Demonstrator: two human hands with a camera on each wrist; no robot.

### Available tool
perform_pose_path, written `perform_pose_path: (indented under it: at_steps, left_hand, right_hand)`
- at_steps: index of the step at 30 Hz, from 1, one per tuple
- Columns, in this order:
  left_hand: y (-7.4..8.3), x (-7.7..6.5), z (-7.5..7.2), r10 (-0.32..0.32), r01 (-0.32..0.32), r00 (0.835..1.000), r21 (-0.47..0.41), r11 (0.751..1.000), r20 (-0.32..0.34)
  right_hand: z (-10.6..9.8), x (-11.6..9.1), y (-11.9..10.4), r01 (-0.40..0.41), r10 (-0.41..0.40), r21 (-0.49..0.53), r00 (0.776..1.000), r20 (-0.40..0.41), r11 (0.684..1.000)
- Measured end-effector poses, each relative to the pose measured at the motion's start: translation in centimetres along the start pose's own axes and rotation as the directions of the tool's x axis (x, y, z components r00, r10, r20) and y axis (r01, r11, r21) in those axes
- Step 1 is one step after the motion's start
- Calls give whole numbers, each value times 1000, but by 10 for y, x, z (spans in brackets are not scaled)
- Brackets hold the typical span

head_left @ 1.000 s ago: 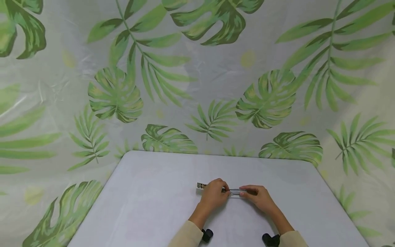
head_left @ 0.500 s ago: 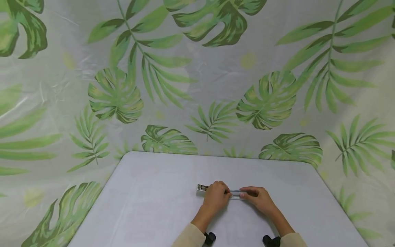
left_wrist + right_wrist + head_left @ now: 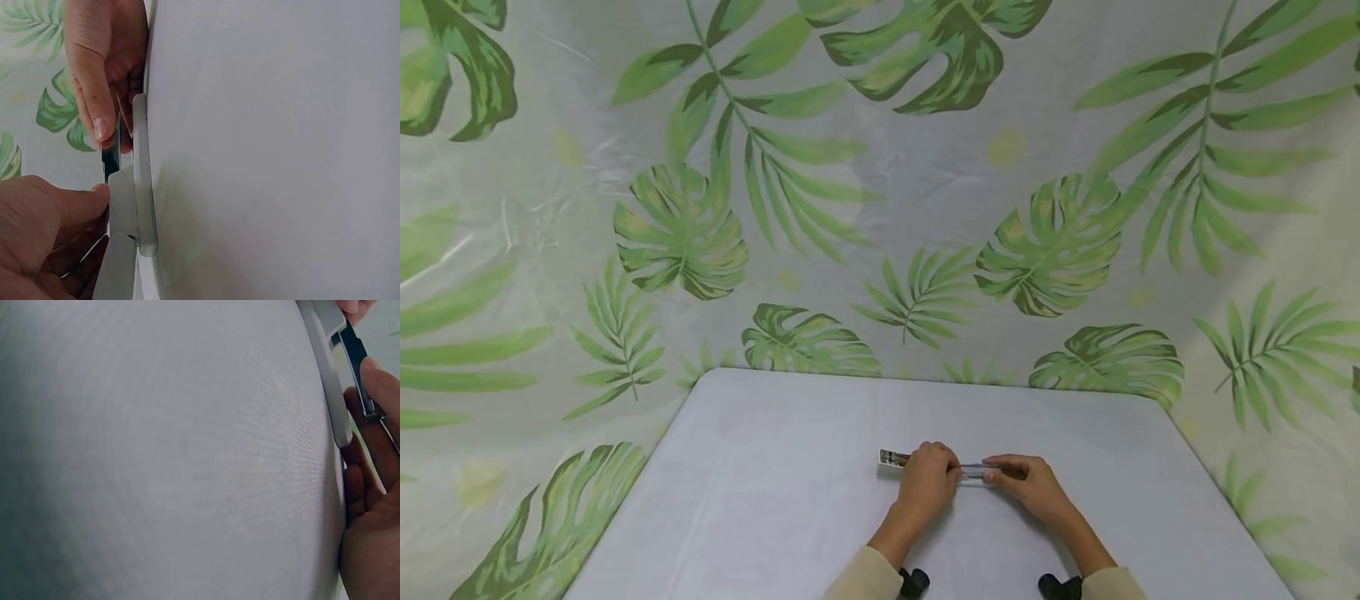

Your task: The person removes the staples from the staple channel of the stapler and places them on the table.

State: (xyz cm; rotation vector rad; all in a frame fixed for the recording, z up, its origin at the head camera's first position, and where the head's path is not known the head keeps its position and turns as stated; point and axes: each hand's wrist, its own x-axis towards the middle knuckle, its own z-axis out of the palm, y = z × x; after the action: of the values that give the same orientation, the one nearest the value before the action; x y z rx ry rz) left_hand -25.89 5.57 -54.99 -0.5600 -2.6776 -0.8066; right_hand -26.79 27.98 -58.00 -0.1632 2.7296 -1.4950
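Note:
A white stapler lies opened out across the table, its top cover [image 3: 892, 459] folded back to the left. My left hand [image 3: 928, 482] grips it around the hinge; in the left wrist view that thumb rests at the light grey hinge block [image 3: 122, 200]. Right of it, the dark metal staple magazine [image 3: 356, 356] runs above the long base [image 3: 144, 162]. My right hand [image 3: 1037, 487] pinches the magazine's far end between thumb and fingers. A thin metal rod [image 3: 390, 437] shows beside the right fingers in the right wrist view. The left fingers hide much of the hinge.
The white tabletop [image 3: 775, 467] spreads around both hands. Behind it hangs a leaf-patterned sheet [image 3: 917, 192]. Black wrist mounts [image 3: 1060, 586] sit at both sleeves, close over the table.
The left hand and forearm have shifted slightly to the right and nearer the body. The right hand keeps its pinch on the magazine almost unmoved.

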Motion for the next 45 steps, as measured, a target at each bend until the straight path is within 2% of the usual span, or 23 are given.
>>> perform_pose_path:
  at_steps: [8,14,17,24,28,33,38,45]
  left_hand:
    - [2,1,2,-49,49,999,-96,994,-6]
    - [3,-1,5,-66,63,997,-85,994,-34]
    - [5,-1,6,-54,50,997,-71,996,-52]
    - [5,0,8,25,-29,989,-27,999,-144]
    - [4,1,9,29,-32,987,-21,999,-156]
    - [2,4,9,40,-42,989,-13,999,-140]
    - [1,8,7,114,-105,988,90,990,-102]
    - [0,18,0,137,-143,989,148,979,52]
  right_hand:
    - [-2,0,0,4,-4,19,1000,1,1000]
    - [-1,0,4,-6,5,20,1000,4,1000]
    - [0,-1,6,7,-8,29,1000,12,1000]
    - [1,-3,5,37,-37,25,999,6,999]
    - [1,-3,3,35,-35,14,999,-5,999]
    - [-1,-3,1,44,-44,6,999,-4,999]
    - [-2,-3,0,68,-68,19,998,-1,997]
    - [-1,-3,1,87,-87,10,996,3,996]
